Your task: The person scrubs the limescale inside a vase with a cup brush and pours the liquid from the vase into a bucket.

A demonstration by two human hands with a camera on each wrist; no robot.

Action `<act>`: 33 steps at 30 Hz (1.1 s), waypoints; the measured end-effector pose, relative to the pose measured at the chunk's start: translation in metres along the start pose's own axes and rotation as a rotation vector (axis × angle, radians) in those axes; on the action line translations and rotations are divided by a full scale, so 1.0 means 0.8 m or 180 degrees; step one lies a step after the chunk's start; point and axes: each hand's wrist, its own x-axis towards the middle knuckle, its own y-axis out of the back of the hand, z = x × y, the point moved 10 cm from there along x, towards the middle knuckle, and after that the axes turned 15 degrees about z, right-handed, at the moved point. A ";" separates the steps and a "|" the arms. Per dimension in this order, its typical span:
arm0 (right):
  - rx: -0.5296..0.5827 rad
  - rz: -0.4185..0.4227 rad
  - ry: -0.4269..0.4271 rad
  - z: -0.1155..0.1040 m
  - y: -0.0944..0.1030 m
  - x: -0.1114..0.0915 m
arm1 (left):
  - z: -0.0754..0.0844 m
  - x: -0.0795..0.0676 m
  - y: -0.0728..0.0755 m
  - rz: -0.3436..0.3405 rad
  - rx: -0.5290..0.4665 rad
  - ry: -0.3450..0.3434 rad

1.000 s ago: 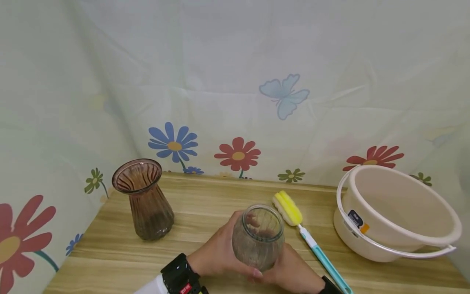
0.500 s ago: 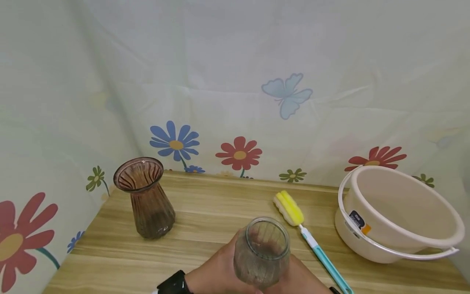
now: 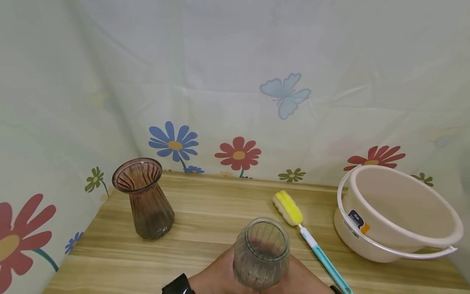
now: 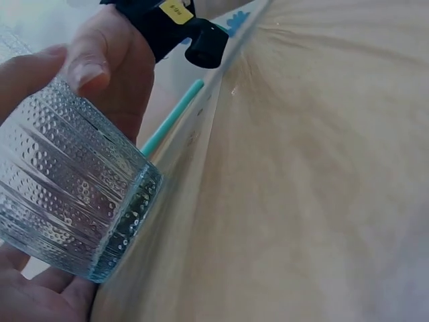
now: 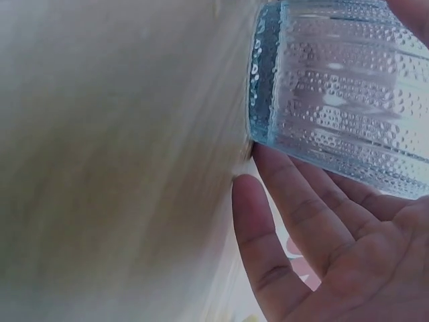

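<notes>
A clear ribbed glass vase (image 3: 258, 263) with a round mouth is held between both hands at the front of the wooden table, its opening towards the head camera. My left hand (image 3: 216, 271) grips its left side and my right hand (image 3: 302, 277) its right side. Bumpy texture and a thick base show on the glass vase (image 4: 60, 181) in the left wrist view, where the right hand (image 4: 120, 74) also appears. In the right wrist view, fingers (image 5: 301, 208) lie along the glass. Whether the base touches the table is unclear.
A brown glass vase (image 3: 152, 208) with a flared rim stands on the left. Right of the hands lies a sponge brush (image 3: 290, 208) with a teal handle. A beige bucket (image 3: 367, 241) stands at the right. Flowered cloth (image 3: 205, 94) hangs behind the wooden table (image 3: 205, 204).
Both hands have brought the clear glass vase a little towards the person and slightly right. The brown vase, brush and bucket have stayed in place.
</notes>
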 end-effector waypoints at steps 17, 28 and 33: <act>-0.0038 0.0054 -0.0483 0.019 0.056 -0.009 | -0.010 0.003 0.016 0.0168 0.0553 -0.0047; -0.1034 0.0943 0.0370 -0.009 0.122 -0.022 | -0.013 0.002 0.021 0.0225 0.0652 -0.0163; -0.1605 0.1170 0.0199 -0.010 0.141 -0.026 | -0.012 -0.002 0.022 0.0301 0.0765 -0.0116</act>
